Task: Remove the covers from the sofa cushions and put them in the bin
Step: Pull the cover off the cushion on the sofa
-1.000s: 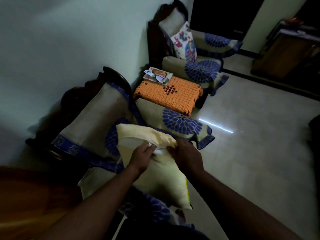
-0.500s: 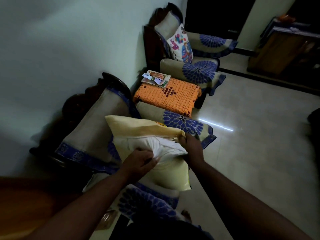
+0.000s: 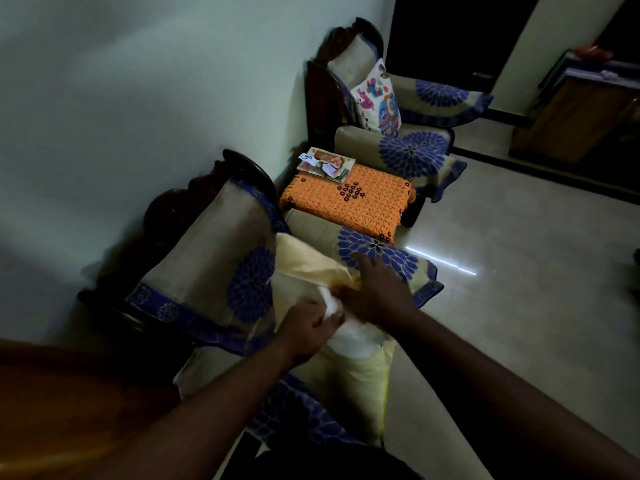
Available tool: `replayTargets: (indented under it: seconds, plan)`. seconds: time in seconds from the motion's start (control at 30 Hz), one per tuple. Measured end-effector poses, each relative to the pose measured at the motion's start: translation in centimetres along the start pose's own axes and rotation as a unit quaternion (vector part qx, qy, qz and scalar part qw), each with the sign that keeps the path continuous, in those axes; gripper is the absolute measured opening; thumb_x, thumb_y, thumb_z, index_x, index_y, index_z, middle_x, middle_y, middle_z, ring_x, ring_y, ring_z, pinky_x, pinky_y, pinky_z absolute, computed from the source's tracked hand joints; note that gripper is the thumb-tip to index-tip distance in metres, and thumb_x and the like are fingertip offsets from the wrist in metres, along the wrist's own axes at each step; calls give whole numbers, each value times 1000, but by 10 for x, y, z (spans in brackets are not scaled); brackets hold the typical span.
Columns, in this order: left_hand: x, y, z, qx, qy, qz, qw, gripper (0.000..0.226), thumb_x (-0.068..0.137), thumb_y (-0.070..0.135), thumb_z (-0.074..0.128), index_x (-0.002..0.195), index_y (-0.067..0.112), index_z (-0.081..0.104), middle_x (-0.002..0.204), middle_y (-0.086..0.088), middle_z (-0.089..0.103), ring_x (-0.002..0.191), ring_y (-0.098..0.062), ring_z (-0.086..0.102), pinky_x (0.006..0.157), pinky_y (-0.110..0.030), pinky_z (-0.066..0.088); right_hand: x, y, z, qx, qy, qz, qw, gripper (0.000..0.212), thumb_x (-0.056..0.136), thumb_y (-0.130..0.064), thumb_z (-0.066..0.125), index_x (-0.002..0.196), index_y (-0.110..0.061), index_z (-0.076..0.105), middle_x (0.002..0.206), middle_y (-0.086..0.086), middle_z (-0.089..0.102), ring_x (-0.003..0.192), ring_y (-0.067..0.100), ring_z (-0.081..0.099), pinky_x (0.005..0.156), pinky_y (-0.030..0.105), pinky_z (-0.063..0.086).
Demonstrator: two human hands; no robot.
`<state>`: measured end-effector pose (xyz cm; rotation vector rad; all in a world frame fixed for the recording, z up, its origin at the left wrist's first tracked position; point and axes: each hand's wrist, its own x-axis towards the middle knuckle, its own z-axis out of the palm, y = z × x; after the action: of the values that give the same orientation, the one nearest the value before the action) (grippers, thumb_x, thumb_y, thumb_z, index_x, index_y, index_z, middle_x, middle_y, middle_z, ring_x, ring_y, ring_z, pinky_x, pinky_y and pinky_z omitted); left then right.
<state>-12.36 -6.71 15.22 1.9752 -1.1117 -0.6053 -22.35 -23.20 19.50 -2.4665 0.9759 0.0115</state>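
Near armchair [image 3: 221, 258]: sits at your left against the wall; the cushion rests against its seat, so the chair's loose printed throw could drag along if you pull hard.
Left hand [image 3: 310, 329]: your fingers are curled round a bunch of the white inner pillow [image 3: 356, 337] at the opening. If they also pinch the cover, the pillow will not slide free.
Yellow cover [image 3: 304, 263]: half worked back, bunched near the top, the lower part hanging toward the floor. The mouth looks tight round the filling; a sharp tug risks straining the seam or zip.
Right hand [image 3: 375, 294]: lies across the cover's edge, blurred; you cannot tell whether its fingers grip the cloth or only press it. A weak hold lets cover and pillow move together.
Orange table [image 3: 349, 202]: stands just beyond, papers [image 3: 327, 164] on its far corner; a wide swing could sweep them.
Patterned cushion [image 3: 377, 98]: on the far armchair, cover still on.
Bin: not in view; locate it before carrying anything.
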Motion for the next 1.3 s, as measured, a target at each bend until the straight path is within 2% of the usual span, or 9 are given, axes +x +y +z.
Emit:
replayTargets:
  seconds: [0.17,0.27,0.37,0.5,0.67,0.77,0.97,1.13,1.3]
  plan:
    - [-9,-6,-6,194,16,230,953,51,93,40,58,50,17,42,47,1,42,49,-18,47,56,-29,35,14,-2,-5,-134,28,-103,985,36,100,-52,45,119,-23,57,107,5,68,95,29,67,69,35,52]
    - [-17,-14,-12,228,1,261,938,54,94,42,60,51,17,40,48,-1,40,51,-20,45,57,-30,36,9,9,4,3,98,-26,995,24,102,-34,45,104,-18,64,98,7,69,91,29,65,66,33,40]
    - [-16,-13,-31,229,9,179,957,62,96,65,46,55,19,53,52,1,53,53,-15,54,59,-34,44,-2,14,16,189,124,-9,974,19,96,-26,48,98,-19,65,89,-1,63,82,15,56,66,28,27]
    - [17,7,-60,40,75,-120,989,81,72,95,35,86,20,62,81,1,65,74,-17,63,63,-34,47,-20,3,16,289,78,-103,949,20,92,-25,46,92,-14,62,79,-5,54,70,1,47,61,23,35]
    - [69,26,-58,97,-19,-75,992,69,84,70,39,115,14,63,107,-14,69,97,-33,65,76,-38,50,-19,7,9,440,6,-45,897,16,93,-34,52,97,-26,66,83,-6,60,76,10,56,69,34,43]
    - [64,26,-47,166,-14,6,986,61,90,64,32,102,15,67,95,-13,71,88,-33,67,71,-40,51,-11,15,-3,335,-9,-24,942,19,92,-42,57,104,-29,63,85,-14,62,79,9,61,69,31,45]
    - [46,28,-11,269,13,150,951,29,101,38,48,101,15,66,96,-7,69,85,-27,66,68,-32,48,14,-2,-36,-4,135,8,991,67,82,-76,57,118,-20,48,109,3,61,92,26,63,62,35,44]
    - [38,23,-16,309,51,210,926,31,94,39,44,87,17,64,77,-4,68,66,-25,66,49,-32,53,18,-1,-37,-120,145,-60,980,21,101,-36,46,110,-19,55,90,6,69,78,32,68,55,32,37]
    - [21,4,-19,270,82,236,930,22,96,34,51,89,17,63,76,-2,67,64,-21,64,50,-29,51,11,2,-39,-58,146,-9,988,23,100,-23,47,113,-22,65,95,8,71,87,33,69,62,31,37]
